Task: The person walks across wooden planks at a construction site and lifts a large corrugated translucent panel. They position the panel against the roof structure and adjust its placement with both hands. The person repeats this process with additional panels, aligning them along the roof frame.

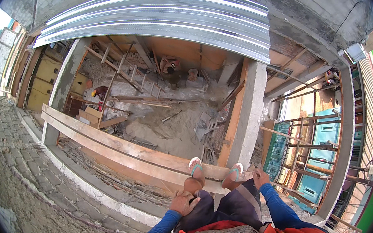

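My left hand (183,203) lies on my left thigh, its fingers spread over the dark trousers (208,208), holding nothing. Beside my right knee is my right hand (261,178), its fingers curled together; whether anything small is between them is hidden. Both forearms wear blue sleeves. My feet, in flip-flops (195,165) with pale green straps, rest on long wooden planks (121,148) that bridge an opening high above a floor. A concrete beam (253,113) runs away from my right foot.
Corrugated metal sheets (152,21) span the far side of the opening. Below are a wooden ladder (119,71), a sand heap (162,128) and people (172,74). A rough block wall (41,170) slopes at left. Blue panels (323,142) and timber poles stand below at right.
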A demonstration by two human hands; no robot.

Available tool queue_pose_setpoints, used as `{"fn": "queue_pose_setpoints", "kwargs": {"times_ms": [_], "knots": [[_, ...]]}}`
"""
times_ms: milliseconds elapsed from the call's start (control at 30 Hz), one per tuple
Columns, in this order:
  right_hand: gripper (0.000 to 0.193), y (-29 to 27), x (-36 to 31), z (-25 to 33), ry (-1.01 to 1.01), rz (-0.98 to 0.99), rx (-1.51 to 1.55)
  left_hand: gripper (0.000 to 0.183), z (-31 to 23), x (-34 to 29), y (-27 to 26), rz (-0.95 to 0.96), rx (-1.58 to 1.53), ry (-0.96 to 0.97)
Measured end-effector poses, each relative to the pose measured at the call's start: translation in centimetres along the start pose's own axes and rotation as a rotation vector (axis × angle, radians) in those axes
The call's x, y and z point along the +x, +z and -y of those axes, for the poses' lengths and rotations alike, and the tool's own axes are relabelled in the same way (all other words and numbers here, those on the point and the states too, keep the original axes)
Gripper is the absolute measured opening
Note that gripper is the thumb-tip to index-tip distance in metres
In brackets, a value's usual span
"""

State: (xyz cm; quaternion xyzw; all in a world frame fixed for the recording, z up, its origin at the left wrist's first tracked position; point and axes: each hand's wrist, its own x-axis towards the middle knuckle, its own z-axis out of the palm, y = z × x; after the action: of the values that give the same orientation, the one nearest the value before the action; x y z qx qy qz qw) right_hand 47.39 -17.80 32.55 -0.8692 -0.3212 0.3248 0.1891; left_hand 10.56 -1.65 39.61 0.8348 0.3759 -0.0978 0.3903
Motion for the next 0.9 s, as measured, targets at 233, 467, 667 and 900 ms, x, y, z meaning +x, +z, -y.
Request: {"fn": "queue_pose_setpoints", "kwargs": {"times_ms": [233, 467, 667, 900], "knots": [[0.021, -3.8, -2.5, 4.9, -0.121, -0.060, -0.058, 0.074, -2.0, -0.2, -4.3, 0.475, 0.148, -0.138], [0.021, -6.7, -2.1, 8.6, -0.250, 0.022, -0.028, 0.072, -0.8, -1.9, -2.4, 0.314, 0.027, -0.153], [0.021, -9.0, -1.2, 8.0, -0.431, 0.016, -0.211, 0.062, -1.6, -2.2, 2.7, 0.285, -0.035, -0.244], [0.021, -8.8, 2.3, 5.5, -0.398, 0.060, -0.149, 0.053, -3.0, -8.2, -7.8, -0.072, -0.257, -0.476]]}}
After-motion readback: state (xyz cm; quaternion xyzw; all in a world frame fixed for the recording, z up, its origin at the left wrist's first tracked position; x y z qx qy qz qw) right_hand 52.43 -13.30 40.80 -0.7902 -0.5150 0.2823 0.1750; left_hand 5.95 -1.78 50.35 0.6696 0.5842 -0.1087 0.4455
